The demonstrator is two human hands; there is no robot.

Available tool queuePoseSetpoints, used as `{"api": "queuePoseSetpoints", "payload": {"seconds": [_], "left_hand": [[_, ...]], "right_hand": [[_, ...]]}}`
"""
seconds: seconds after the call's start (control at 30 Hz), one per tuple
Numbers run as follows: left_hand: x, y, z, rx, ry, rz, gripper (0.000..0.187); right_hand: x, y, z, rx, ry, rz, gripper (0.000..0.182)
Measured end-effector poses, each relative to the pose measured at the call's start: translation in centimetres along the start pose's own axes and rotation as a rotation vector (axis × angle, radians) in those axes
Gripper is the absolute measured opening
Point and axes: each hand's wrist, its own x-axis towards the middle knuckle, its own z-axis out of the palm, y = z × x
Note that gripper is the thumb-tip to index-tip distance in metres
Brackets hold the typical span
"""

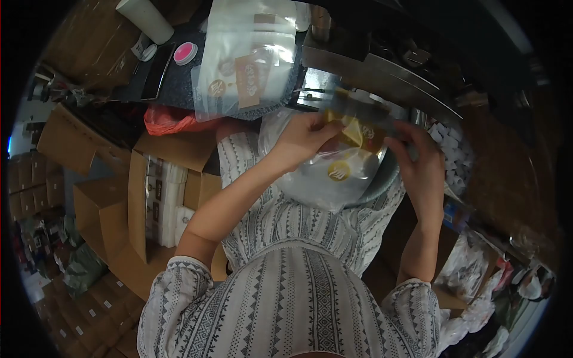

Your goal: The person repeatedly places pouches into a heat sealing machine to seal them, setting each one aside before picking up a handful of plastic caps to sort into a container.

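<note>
A clear plastic bag (351, 179) with gold and yellow printing hangs over my lap, its upper part just below a dark metal machine edge (388, 77). My left hand (310, 140) pinches the bag near its upper left, thumb on top. At the upper right edge, my right hand (422, 158) has its thumb and fingers closed on the bag; the fingertips are partly in shadow. Under the bag, the rim of a grey-green basin (385, 186) shows on my lap. What lies inside the bag is hard to make out.
A stack of similar clear bags (239, 53) lies on the dark cloth at the upper left, beside a phone (159, 71), a pink round tub (185, 53) and a white cup (145, 21). Open cardboard boxes (107, 209) stand left. Small white pieces (450, 149) are heaped right.
</note>
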Motion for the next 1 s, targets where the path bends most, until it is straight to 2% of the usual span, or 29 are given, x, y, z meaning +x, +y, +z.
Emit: {"api": "queuePoseSetpoints", "payload": {"seconds": [0.1, 0.17, 0.2, 0.23, 0.27, 0.3, 0.33, 0.4, 0.47, 0.53, 0.6, 0.67, 0.7, 0.73, 0.77, 0.8, 0.87, 0.9, 0.97, 1.0], "left_hand": [[0.5, 0.8, 0.8, -0.083, 0.022, -0.07, 0.03], [0.2, 0.9, 0.6, -0.04, -0.01, -0.062, 0.031], [0.1, 1.0, 0.2, 0.006, -0.044, -0.053, 0.032], [0.1, 0.9, -0.5, 0.009, -0.045, -0.047, 0.032], [0.2, 0.5, -1.9, 0.23, 0.231, 0.302, 0.032], [0.1, 0.0, -3.4, 0.448, 0.507, 0.641, 0.034], [-0.1, -0.6, -5.3, 0.45, 0.505, 0.635, 0.034], [-0.4, -1.9, -8.7, 1.541, 0.852, 0.661, 0.031], [-1.1, -3.9, -8.8, 1.503, 0.807, 0.676, 0.03], [-2.3, -4.1, -9.1, 1.46, 0.742, 0.69, 0.029], [-3.7, -2.4, -9.8, 1.283, 0.633, 0.584, 0.026], [-4.9, -2.0, -9.5, 1.183, 0.649, 0.547, 0.025], [-5.5, -1.9, -9.2, 1.089, 0.654, 0.512, 0.025], [-5.9, -1.6, -8.5, 1.09, 0.651, 0.512, 0.025], [-6.2, -1.3, -7.3, 1.079, 0.641, 0.619, 0.024], [-6.4, -1.0, -6.3, 1.064, 0.628, 0.727, 0.024], [-6.7, 0.2, -5.0, 1.052, 0.606, 0.73, 0.023], [-6.9, 0.7, -4.7, 1.041, 0.594, 0.729, 0.022], [-7.4, 1.1, -4.6, 1.058, 0.547, 0.733, 0.02], [-7.6, 1.1, -4.5, 1.07, 0.491, 0.732, 0.018]], "right_hand": [[-0.2, 3.6, -1.0, -0.156, 0.123, 0.081, 0.03], [0.9, 6.1, -1.4, -0.672, 0.261, 0.014, 0.023], [0.9, 6.8, -1.3, -0.671, 0.261, 0.02, 0.023], [1.1, 7.5, -1.1, -0.636, 0.171, 0.061, 0.021], [1.6, 7.9, -1.1, -0.599, 0.081, 0.098, 0.019], [1.8, 8.3, -1.1, -0.596, 0.08, 0.096, 0.019], [1.7, 8.6, -1.1, -0.585, 0.063, 0.101, 0.018], [1.3, 8.8, -1.5, -0.574, 0.048, 0.104, 0.017], [1.1, 8.3, -2.2, -0.452, 0.01, -0.008, 0.027], [1.2, 8.5, -2.4, -0.421, -0.046, 0.046, 0.028], [1.0, 8.0, -3.0, -0.399, -0.106, 0.091, 0.03], [-0.1, 6.0, -3.7, -0.128, -0.023, 0.182, 0.029], [-0.3, 4.4, -3.7, -0.129, -0.023, 0.181, 0.029], [-0.6, 2.4, -3.5, 0.047, -0.036, 0.163, 0.028], [-0.8, 0.6, -3.0, 0.223, -0.048, 0.148, 0.027], [-0.9, -0.9, -2.0, 0.222, -0.046, 0.156, 0.027], [-0.1, -3.3, -0.1, 0.149, -0.105, -0.057, 0.028], [0.3, -3.3, 0.4, 0.15, -0.102, -0.061, 0.028], [1.0, -3.0, 1.8, -0.036, 0.004, -0.421, 0.03], [1.0, -3.3, 1.9, -0.034, 0.003, -0.42, 0.03]]}}
